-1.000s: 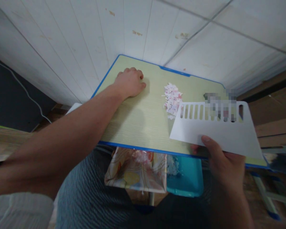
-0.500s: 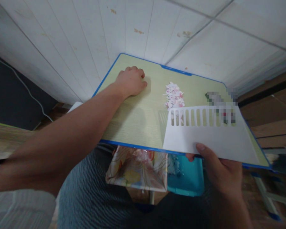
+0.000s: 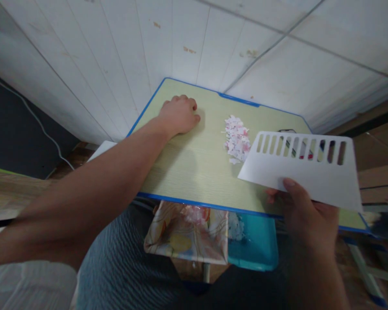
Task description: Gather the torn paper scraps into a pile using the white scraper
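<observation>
My right hand pinches a white slotted card between thumb and fingers, its row of slots facing away from me. The card is raised above the right side of a pale green tabletop with a blue rim. Just left of the card's edge lies a heap of small white and pink flakes; I cannot tell their material. My left hand rests on the far left of the tabletop, back up, fingers curled in with nothing visible in them. Through the slots, a dark-edged object shows in part.
Below the table's near edge, by my legs, sit a patterned fabric-lined bin with pinkish clear material inside and a turquoise tray with whitish bits. A white panelled wall with a hanging cable stands behind the table.
My right hand has lifted the slotted card and moved it up and to the right, uncovering more of the flake heap. My left hand stays in place.
</observation>
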`<state>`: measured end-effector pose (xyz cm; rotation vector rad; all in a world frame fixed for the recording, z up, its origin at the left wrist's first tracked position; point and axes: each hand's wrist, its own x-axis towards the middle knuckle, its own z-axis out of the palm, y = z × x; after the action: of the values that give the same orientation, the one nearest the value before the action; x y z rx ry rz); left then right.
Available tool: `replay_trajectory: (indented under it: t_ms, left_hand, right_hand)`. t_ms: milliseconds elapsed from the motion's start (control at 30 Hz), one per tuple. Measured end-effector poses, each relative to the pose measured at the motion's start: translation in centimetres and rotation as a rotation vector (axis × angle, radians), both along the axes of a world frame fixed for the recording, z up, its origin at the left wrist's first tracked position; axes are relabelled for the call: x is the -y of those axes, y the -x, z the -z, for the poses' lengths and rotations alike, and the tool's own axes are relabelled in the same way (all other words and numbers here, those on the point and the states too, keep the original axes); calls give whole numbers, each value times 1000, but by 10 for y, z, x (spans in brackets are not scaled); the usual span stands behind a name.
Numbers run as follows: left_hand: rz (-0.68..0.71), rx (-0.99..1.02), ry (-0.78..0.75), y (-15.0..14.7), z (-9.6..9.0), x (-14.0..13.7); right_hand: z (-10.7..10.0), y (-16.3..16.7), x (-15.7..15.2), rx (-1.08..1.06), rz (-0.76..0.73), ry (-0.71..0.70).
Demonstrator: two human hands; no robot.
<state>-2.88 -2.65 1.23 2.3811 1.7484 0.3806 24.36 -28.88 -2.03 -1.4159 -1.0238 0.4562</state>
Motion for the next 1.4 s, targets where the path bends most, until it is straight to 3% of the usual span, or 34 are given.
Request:
replay_trajectory:
  t_ms: [167, 367, 467, 567, 700, 900, 1000, 1200, 1400]
  left_hand:
    - [2, -8, 1, 1, 1, -1]
    - [20, 44, -33, 5, 8, -7]
    - [21, 42, -38, 6, 10, -9]
    - [24, 31, -37, 6, 9, -9]
    - [26, 25, -28, 6, 8, -8]
    - [12, 14, -34, 5, 10, -8]
    - [9, 16, -34, 4, 10, -9]
    - [-1, -7, -8, 4, 8, -7]
    - [2, -9, -3, 4, 9, -8]
  right_hand:
    - [2, -9, -18, 44, 29, 11]
    - [-10, -5, -40, 109, 68, -5]
    - [-16, -1, -48, 123, 4, 9]
    - [-16, 1, -49, 114, -57, 4]
    - [-13, 0, -44, 111, 13, -36]
    - [-11, -4, -39, 123, -45, -14]
    - [-9, -5, -40, 109, 13, -37]
    - [-6, -6, -40, 189, -50, 45]
    - [-6, -6, -39, 114, 16, 0]
